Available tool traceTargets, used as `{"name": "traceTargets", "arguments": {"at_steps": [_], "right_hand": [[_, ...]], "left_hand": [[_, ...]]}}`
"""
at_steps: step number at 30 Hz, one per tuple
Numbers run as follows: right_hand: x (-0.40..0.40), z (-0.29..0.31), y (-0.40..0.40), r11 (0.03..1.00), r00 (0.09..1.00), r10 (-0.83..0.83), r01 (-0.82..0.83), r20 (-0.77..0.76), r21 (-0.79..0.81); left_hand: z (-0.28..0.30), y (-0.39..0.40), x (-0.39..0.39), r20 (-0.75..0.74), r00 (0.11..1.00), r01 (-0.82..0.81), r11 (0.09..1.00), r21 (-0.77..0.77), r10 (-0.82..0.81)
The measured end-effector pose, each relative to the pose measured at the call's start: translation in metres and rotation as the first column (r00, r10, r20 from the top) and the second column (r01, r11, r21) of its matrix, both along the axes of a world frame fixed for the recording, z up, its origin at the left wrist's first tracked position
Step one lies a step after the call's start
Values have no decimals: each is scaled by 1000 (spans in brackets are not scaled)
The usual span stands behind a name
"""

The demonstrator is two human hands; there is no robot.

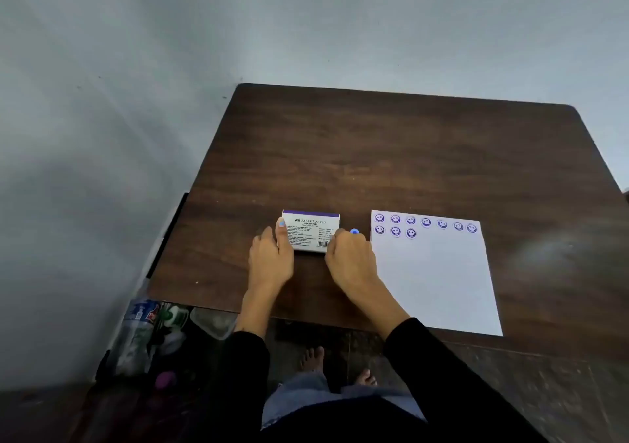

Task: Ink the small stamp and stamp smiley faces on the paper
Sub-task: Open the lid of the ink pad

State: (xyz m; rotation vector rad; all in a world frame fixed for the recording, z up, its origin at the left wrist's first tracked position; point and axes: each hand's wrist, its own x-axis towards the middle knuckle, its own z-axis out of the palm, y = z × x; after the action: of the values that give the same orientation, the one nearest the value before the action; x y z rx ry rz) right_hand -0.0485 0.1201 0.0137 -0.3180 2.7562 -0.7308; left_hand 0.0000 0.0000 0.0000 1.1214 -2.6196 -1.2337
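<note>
Ten smileys already mark the paper (pixel 435 272), which lies flat on the surface (pixel 374 153) just right of our right hand (pixel 350 258). Both hands grip the closed pad (pixel 310 230) by its short sides, our left hand (pixel 272 255) with thumb on top. The stamp (pixel 354 231) peeks past our right knuckles; whether we hold it, we cannot tell. We judge it light, rigid and best pinched at its sides.
</note>
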Motion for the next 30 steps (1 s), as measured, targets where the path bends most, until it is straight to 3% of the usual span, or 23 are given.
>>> {"name": "traceTargets", "arguments": {"at_steps": [7, 16, 22, 30], "right_hand": [[3, -10, -2, 999, 1000, 1, 0, 22, -32], [-9, 2, -2, 999, 999, -45, 45, 16, -28], [-33, 16, -2, 994, 985, -100, 104, -139, 18], [-71, 31, -7, 985, 972, -170, 167, -160, -34]], "left_hand": [[-4, 9, 2, -11, 997, -80, 995, 61, 81], [16, 5, -3, -4, 987, -160, 987, 19, 160], [37, -3, -17, -68, 987, -148, 989, 0, 147], [50, -11, -50, -118, 974, -181, 978, 104, 193]]}}
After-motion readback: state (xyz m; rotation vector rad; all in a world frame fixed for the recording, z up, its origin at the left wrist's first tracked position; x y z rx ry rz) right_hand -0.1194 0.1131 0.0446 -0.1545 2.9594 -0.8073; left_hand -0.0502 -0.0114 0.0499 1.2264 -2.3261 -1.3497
